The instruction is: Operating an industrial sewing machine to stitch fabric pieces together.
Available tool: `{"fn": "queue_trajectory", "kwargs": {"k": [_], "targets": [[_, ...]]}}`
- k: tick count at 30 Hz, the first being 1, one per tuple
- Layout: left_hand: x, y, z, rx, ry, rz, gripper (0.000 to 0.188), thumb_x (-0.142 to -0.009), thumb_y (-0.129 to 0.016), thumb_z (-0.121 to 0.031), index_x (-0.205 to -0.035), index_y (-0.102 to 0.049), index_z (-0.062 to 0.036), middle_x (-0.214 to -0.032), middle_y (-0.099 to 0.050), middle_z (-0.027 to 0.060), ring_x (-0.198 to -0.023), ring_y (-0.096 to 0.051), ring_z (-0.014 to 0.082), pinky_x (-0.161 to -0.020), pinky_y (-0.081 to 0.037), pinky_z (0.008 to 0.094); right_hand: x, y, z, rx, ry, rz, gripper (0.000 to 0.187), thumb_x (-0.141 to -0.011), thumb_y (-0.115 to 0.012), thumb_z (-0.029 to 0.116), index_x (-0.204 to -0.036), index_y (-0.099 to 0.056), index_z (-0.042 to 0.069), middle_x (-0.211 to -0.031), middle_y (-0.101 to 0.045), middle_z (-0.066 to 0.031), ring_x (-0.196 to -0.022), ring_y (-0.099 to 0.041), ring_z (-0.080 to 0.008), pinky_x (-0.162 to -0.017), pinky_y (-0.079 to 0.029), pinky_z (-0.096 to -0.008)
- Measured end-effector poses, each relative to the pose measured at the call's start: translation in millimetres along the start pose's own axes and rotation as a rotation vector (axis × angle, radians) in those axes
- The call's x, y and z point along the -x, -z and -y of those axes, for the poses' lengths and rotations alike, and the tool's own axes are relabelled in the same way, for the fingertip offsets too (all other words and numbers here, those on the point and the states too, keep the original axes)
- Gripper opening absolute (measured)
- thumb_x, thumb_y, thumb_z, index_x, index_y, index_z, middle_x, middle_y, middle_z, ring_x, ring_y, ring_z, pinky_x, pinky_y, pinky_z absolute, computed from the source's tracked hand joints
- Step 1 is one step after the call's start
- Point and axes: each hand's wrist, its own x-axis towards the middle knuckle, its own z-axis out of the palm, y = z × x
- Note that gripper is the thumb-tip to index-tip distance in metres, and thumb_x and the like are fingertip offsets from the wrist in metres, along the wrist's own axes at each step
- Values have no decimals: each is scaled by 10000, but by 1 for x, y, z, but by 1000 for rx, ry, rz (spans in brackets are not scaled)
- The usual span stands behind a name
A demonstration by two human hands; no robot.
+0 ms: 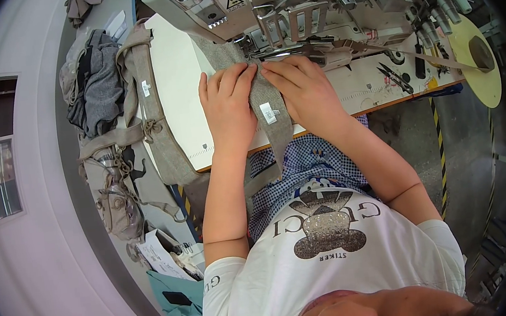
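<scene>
A grey-brown woven fabric strip (272, 132) with a small white label runs from under the sewing machine's presser area (245, 46) toward me, and its narrow end hangs past the table's front edge. At its left edge, my left hand (229, 108) has its fingertips on the cloth close to the presser foot; the thumb is hidden. From the right, my right hand (307, 94) grips the same strip, its fingertips bent down onto the cloth and nearly meeting the left ones. The fabric directly beneath the fingers is hidden.
Black-handled snips (395, 78) lie on the white table (179, 104) at right, near a tape reel (476, 63) feeding a thin tape toward the machine. Grey garments (99, 75) and a long fabric piece (159, 118) are heaped at left. A teal cloth (177, 314) lies lower left.
</scene>
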Motion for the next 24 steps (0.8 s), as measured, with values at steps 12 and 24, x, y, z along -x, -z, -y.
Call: {"fn": "queue_trajectory", "kwargs": {"k": [12, 24], "targets": [[-3, 8, 17, -36, -118, 46, 490, -830, -699, 5, -1289, -736, -162, -1295, -678, -24, -1217, -614, 251, -1254, -316, 593, 1, -5, 3, 54, 15, -7, 477, -820, -719, 35, -1296, -719, 46, -1363, -675, -56, -1204, -617, -307, -1016, -528, -458], [-9, 9, 21, 79, -141, 103, 655, -743, -676, 125, -1338, -705, -147, -1268, -668, 41, -1209, -612, 326, -1238, -383, 565, 0, -2, 2, 12, 4, 19, 503, -802, -753, 47, -1302, -710, 75, -1379, -657, -48, -1215, -605, -312, -1015, -525, -464]]}}
